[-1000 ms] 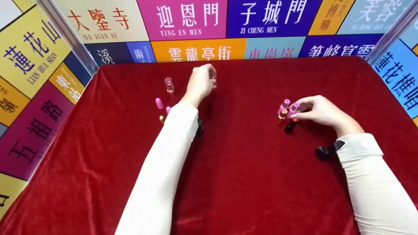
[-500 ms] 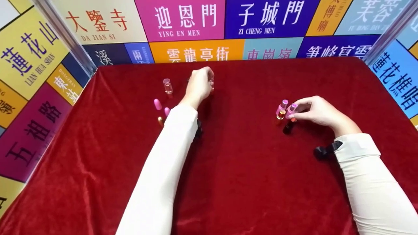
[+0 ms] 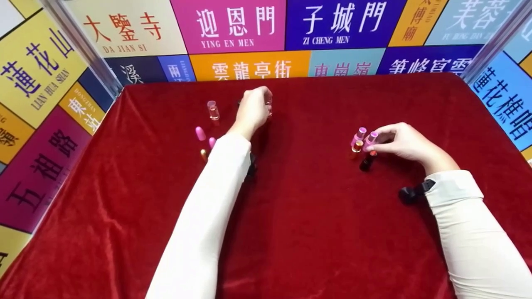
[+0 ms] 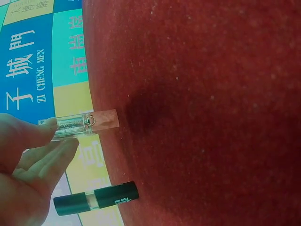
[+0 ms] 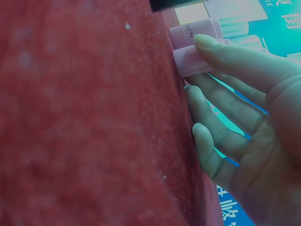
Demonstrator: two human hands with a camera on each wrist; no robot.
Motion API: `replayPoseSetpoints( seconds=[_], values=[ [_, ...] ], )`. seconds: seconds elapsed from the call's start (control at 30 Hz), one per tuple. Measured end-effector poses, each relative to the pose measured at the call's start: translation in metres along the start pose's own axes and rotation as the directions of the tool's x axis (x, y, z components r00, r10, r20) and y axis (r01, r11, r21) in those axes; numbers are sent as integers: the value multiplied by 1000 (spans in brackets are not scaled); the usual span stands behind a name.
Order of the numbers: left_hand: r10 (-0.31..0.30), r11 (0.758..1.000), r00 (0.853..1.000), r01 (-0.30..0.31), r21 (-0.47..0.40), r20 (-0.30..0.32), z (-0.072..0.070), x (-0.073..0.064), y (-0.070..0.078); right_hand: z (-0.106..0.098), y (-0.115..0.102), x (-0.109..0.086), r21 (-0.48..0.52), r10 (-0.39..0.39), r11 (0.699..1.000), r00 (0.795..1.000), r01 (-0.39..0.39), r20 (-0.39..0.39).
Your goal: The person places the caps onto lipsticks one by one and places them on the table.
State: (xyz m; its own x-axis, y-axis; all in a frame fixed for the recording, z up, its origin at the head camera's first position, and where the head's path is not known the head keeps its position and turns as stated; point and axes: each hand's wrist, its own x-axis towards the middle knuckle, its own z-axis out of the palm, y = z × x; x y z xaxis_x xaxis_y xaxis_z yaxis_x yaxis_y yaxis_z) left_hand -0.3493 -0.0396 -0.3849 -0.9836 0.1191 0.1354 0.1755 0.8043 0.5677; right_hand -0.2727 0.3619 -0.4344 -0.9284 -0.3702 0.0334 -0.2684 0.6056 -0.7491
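Observation:
My left hand (image 3: 252,109), at the back of the table, pinches a clear lip tube (image 4: 70,126) with a pinkish see-through base between thumb and fingers. Beside it in the left wrist view is a black tube (image 4: 110,197) with a clear band. On the right side, thumb and fingers of my right hand (image 3: 409,143) pinch a pink lipstick tube (image 5: 190,62) low at the cloth. Against it stands a second pink lipstick tube (image 3: 358,137). A gold-topped lipstick (image 3: 356,149) and a black lipstick (image 3: 366,162) with a red tip are close in front.
Left of my left arm, another clear lip tube (image 3: 213,111) stands on the red cloth (image 3: 316,216). Nearer are two pink bullet-shaped pieces (image 3: 200,133) and a small gold one (image 3: 203,154), partly behind the sleeve. Lettered panels (image 3: 228,25) rise behind the table.
My left hand has come down slightly with the clear lip tube, and a bit of something black now shows behind it. My right hand has stayed at the pink lipstick tube.

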Motion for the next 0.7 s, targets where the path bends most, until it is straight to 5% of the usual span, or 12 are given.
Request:
replayPoseSetpoints(
  seconds=[0.2, 0.37, 0.7],
  values=[
    [14, 1000, 1000, -14, 10, 6, -11, -1, 3, 0, -1, -1, -23, 1, 1000, 1000, -1, -6],
    [110, 994, 994, -110, 12, -1, -28, -8, 6, -2, -3, -2, -43, 0, 999, 1000, 0, -14],
    [146, 974, 987, -157, -167, -73, -59, -32, 0, 1, -3, -1, -25, 12, 1000, 1000, -13, -26]
  ],
)
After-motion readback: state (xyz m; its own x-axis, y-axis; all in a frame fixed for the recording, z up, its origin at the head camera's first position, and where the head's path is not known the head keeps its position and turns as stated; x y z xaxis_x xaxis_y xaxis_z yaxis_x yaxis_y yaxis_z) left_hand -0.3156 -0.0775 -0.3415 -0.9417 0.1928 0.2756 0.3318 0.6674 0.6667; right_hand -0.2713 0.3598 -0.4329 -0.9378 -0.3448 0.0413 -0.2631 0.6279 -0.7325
